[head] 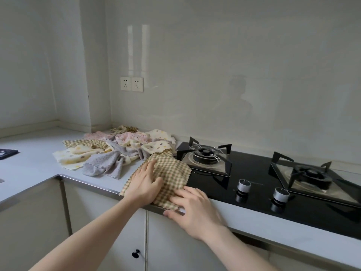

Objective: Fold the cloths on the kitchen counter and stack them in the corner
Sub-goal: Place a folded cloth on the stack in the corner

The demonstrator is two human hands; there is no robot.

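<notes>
A yellow-and-brown checked cloth (pixel 172 171) lies spread at the counter's front edge, its right side overlapping the black hob. My left hand (pixel 145 182) rests flat on its left half with fingers straight. My right hand (pixel 192 208) lies on its near corner, fingers spread over the cloth and thumb at the counter edge. Behind it sits a loose heap of several cloths (pixel 117 149): spotted cream, grey, pink and another checked one. The counter's corner (pixel 58 126) lies at the far left.
A black glass gas hob (pixel 254 173) with two burners and two knobs fills the counter to the right. A dark object (pixel 7 153) sits at the left edge. Two wall sockets (pixel 131 84) are above the heap. White cabinet doors run below.
</notes>
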